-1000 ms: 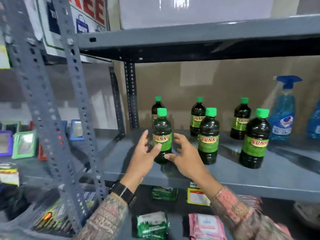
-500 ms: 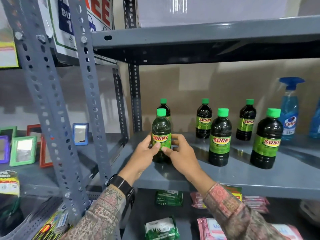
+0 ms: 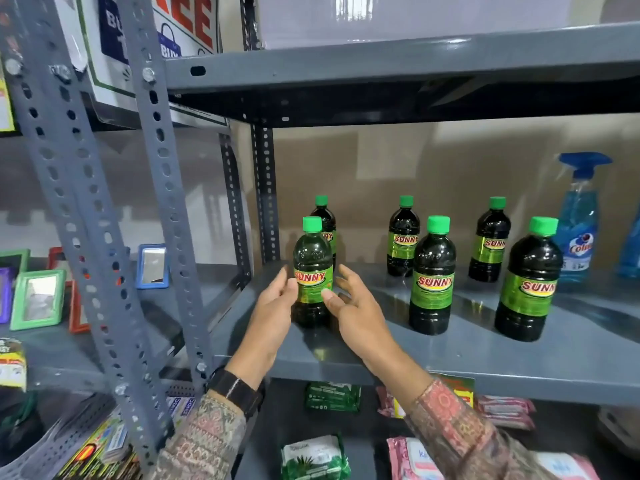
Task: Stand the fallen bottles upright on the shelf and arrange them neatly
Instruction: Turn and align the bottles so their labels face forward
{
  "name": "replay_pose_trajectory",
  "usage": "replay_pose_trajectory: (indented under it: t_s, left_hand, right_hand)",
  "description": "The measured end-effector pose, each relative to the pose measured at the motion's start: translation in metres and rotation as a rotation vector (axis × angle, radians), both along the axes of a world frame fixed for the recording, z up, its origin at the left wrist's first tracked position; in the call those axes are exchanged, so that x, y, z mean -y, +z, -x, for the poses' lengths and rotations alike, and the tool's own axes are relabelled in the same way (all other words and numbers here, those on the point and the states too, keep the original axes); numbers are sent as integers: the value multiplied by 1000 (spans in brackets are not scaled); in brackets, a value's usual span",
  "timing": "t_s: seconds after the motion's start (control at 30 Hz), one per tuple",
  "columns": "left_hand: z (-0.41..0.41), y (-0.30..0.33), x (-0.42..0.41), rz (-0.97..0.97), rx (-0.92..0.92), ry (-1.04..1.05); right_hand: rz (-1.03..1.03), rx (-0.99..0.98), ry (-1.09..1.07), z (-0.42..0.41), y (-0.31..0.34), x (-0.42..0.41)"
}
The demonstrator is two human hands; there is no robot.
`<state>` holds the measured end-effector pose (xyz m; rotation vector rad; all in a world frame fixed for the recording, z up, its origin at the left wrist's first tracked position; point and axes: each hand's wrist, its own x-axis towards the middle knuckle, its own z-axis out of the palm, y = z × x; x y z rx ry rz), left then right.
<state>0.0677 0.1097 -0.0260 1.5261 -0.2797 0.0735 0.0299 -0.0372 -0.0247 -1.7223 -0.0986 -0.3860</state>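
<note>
Six dark SUNNY bottles with green caps stand upright on the grey shelf in two rows. The front left bottle stands between my hands. My left hand is at its left side and my right hand at its right. Both have their fingers spread, and only the thumbs touch the label. Further right in the front row are a middle bottle and a right bottle. The back row holds three bottles.
Blue spray bottles stand at the shelf's right end. Perforated grey uprights rise to the left, and an upper shelf hangs overhead. Small framed mirrors sit on the left rack. Packets lie on the shelf below.
The front left bottle was slid left, away from the middle front bottle. My hands closed around it half a second ago; their fingers have now spread and loosened.
</note>
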Motion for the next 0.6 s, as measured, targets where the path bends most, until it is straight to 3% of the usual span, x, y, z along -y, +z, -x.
replay_pose_trajectory:
  t_s: [0.17, 0.27, 0.4, 0.5, 0.6]
  left_hand:
    - [40, -17, 17, -241, 502, 456]
    - [56, -16, 43, -268, 617, 444]
    - [57, 3, 98, -238, 330, 14]
    - [52, 13, 136, -182, 120, -225]
    - [49, 14, 159, -128, 68, -276]
  right_hand:
    - [24, 161, -20, 53, -8, 53]
    - [-3, 327, -184, 82, -6, 89]
    - [37, 402, -467, 86, -2, 130]
    - [125, 203, -438, 74, -3, 154]
    - [156, 84, -381, 62, -4, 164]
